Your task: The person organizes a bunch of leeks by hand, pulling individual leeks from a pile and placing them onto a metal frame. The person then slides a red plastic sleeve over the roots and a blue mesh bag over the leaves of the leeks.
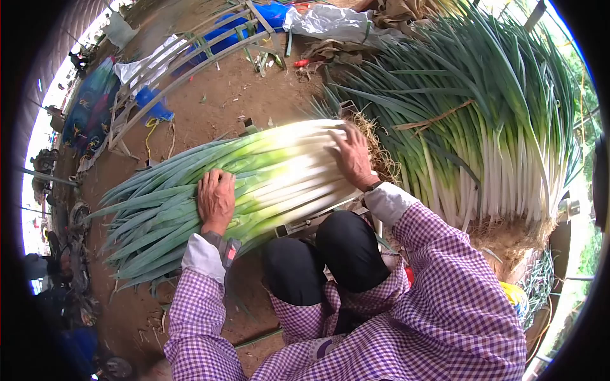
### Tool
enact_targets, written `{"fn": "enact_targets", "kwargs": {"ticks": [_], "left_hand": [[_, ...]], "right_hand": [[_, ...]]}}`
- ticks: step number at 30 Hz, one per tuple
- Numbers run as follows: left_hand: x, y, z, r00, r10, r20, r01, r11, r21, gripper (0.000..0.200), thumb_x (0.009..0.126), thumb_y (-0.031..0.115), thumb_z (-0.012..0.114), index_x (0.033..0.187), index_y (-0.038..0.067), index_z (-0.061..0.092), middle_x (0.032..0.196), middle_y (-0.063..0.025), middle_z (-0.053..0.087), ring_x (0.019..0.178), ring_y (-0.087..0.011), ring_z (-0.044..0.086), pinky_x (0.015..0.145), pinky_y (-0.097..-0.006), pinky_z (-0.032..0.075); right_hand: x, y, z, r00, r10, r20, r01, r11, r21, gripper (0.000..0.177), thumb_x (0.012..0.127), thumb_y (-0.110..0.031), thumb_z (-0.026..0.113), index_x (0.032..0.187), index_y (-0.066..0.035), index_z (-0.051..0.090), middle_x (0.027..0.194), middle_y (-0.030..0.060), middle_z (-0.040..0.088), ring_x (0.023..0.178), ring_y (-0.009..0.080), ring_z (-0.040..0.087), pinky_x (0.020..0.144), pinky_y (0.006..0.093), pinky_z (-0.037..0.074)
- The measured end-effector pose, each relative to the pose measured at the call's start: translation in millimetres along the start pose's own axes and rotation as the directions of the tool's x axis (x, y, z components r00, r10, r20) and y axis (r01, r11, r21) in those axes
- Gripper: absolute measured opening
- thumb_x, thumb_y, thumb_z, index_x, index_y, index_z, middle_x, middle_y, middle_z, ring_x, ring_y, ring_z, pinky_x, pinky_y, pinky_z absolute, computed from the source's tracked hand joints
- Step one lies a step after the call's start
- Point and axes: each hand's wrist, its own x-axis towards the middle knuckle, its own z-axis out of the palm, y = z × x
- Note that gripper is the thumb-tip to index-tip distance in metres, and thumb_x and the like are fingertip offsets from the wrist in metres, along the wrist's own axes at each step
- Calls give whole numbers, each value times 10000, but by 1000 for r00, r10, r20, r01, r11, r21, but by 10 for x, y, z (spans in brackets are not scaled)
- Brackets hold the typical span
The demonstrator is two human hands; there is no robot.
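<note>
A thick bundle of green onions (273,174) lies across in front of my knees, with blue-green leaves on the left and white stems on the right. My left hand (216,198) rests on the leaf part from above, its fingers bent and close together against the leaves. My right hand (351,155) lies over the white stems near the root end, fingers stretched out and apart, slightly blurred. Brown stringy roots (378,146) stick out just beyond it. Beneath the bundle, part of a metal frame (305,227) shows; the onions hide most of it.
On the right stands a large pile of green onions (489,140), roots downward. A curved wooden frame (184,79) and a blue container (152,105) are at the upper left. White sheeting (330,24) lies at the back on the dirt floor (203,120).
</note>
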Motion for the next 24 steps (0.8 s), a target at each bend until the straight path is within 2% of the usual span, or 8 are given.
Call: {"fn": "enact_targets", "kwargs": {"ticks": [1,2,3,5,9,14,23,24], "left_hand": [[37,-29,-31,1000,5,-8,-5,1000,18,119,953,223,686,973,111,651,1211,-115,573,1186,-337,529,994,-512,423],[56,-48,-63,1000,13,-11,-12,999,37,122,950,222,687,973,108,651,1211,-112,573,1183,-337,529,993,-512,424],[-299,194,66,999,41,11,-41,999,7,118,948,213,688,970,105,647,1217,-116,571,1193,-343,528,1003,-511,421],[-123,128,-1,975,142,-169,-121,985,127,111,942,195,690,963,99,638,1229,-123,568,1212,-353,525,1023,-510,415],[-24,82,-14,956,185,-228,-161,980,122,144,944,180,681,1001,51,652,1452,-141,512,1378,-369,456,1162,-521,345],[-34,39,60,982,158,-107,-144,981,127,547,973,199,645,1476,74,468,1509,-115,512,1415,-314,443,1193,-477,316],[46,126,-73,997,68,23,-70,990,122,470,997,224,591,1441,78,539,1433,-100,516,1341,-318,457,1150,-485,310],[36,120,-35,992,103,-66,-93,986,136,462,964,219,611,1397,72,551,1410,-109,546,1345,-315,466,1159,-529,292]], "right_hand": [[86,-3,60,984,-31,-173,17,997,-78,488,978,-334,675,1399,-108,571,1405,172,545,1375,412,449,1199,545,311],[138,6,102,984,5,-179,-16,998,-61,450,991,-345,650,1352,-86,581,1369,186,556,1373,383,460,1174,515,334],[-305,37,-108,999,37,-34,-40,994,-100,438,1002,-354,628,1333,-70,580,1319,189,568,1334,364,487,1160,501,343],[-116,85,42,999,27,-27,-30,994,-105,361,995,-336,629,1269,-101,618,1242,160,587,1244,353,521,1114,499,373],[-86,162,96,999,26,25,-25,997,-73,219,953,-281,642,1114,-139,685,1120,121,614,1116,334,555,1024,485,410],[-58,225,148,1000,20,-23,-20,1000,6,154,931,-222,622,992,-140,737,1046,92,650,1073,311,587,1012,465,416],[-74,199,140,999,19,-26,-19,1000,-9,184,942,-239,619,1018,-142,756,1050,114,661,1099,326,593,1038,477,407],[-83,209,156,1000,20,-23,-20,1000,-8,182,942,-239,619,1015,-141,753,1049,118,660,1102,328,593,1040,480,406]]}}
